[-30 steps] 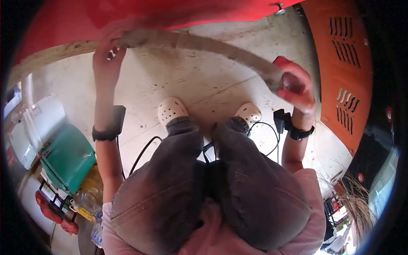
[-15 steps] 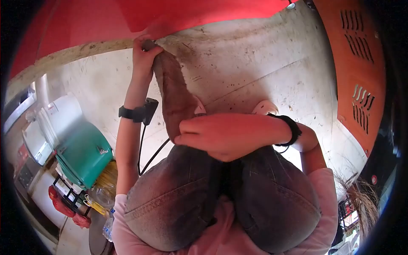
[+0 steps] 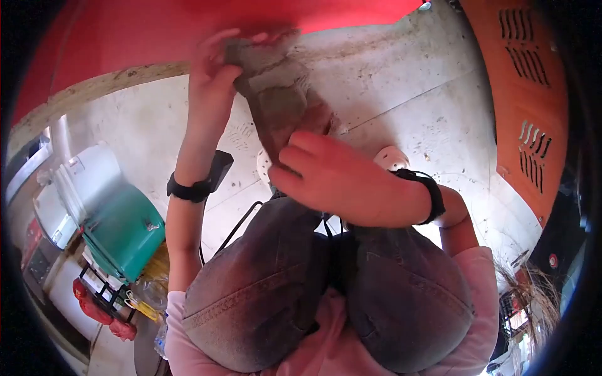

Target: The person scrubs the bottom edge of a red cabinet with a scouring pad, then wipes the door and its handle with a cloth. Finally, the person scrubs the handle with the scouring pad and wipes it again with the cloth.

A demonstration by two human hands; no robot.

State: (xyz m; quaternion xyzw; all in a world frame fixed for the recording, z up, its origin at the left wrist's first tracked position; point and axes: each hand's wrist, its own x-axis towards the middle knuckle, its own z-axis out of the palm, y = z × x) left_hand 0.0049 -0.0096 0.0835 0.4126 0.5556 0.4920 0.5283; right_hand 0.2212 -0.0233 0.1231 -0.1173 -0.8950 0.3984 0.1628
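A brown-grey cloth (image 3: pixel 276 100) is stretched between my two hands above the pale floor, its surface dirty and partly blurred. My left hand (image 3: pixel 216 72), beside the red panel, grips the upper left edge of the cloth between thumb and fingers. Over my knees, my right hand (image 3: pixel 326 172) has its fingers bent round the cloth's lower edge. Each wrist wears a black band, and the left one carries a small black box (image 3: pixel 219 169) with a cable.
Along the top runs a red panel (image 3: pixel 144 37). An orange vented panel (image 3: pixel 520 113) stands at the right. A green container (image 3: pixel 125 229) is at the left, with red items (image 3: pixel 94 304) below it. Dry bristles (image 3: pixel 533 294) show at the lower right.
The cloth has opened out wider and shifted up and right. My right hand has risen slightly and turned, its fingers now further up. My left hand's fingers have spread along the cloth's top.
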